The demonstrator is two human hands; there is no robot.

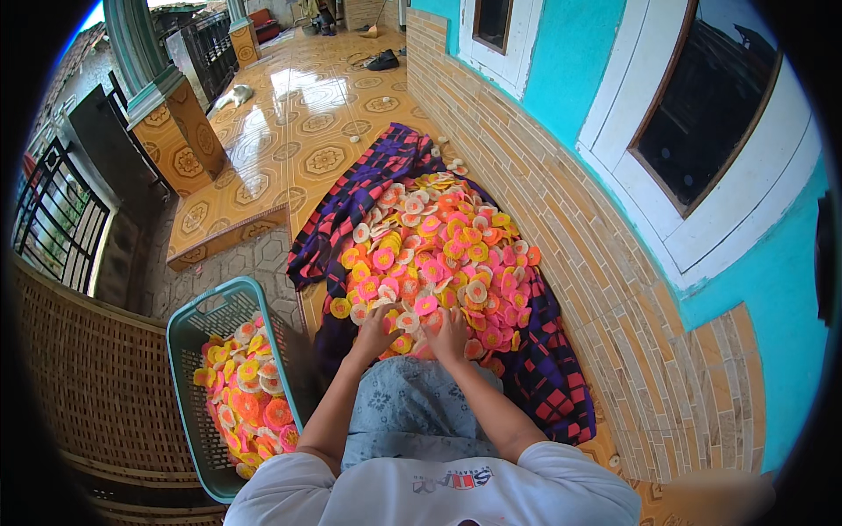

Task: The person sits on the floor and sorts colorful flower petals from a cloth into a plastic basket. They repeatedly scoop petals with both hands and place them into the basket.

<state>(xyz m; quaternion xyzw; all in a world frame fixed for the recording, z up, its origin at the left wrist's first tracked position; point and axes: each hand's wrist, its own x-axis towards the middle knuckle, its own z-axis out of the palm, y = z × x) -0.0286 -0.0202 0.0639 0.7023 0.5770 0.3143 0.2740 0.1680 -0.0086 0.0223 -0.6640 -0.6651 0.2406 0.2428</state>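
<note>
A broad heap of round, frilly-edged crackers (454, 246) in pink, yellow, orange and white lies before me on a checked cloth (378, 177). At the heap's near edge, my left hand (377, 334) reaches in with its fingers among the crackers. Close by on the right, my right hand (448, 335) touches the heap, its fingertips beside an orange-pink cracker (432, 320). Whether either hand grips a cracker is hard to see. To my left stands a green plastic basket (268, 322), holding many more of these crackers.
A woven bamboo panel (99, 368) lies left of the basket. The tiled wall base (546, 177) runs along the right. Stray crackers (454, 164) lie past the cloth on the tiled floor (322, 161). Further off are a tiled pillar (177, 151), a white cat (235, 96) and dark shoes (383, 60).
</note>
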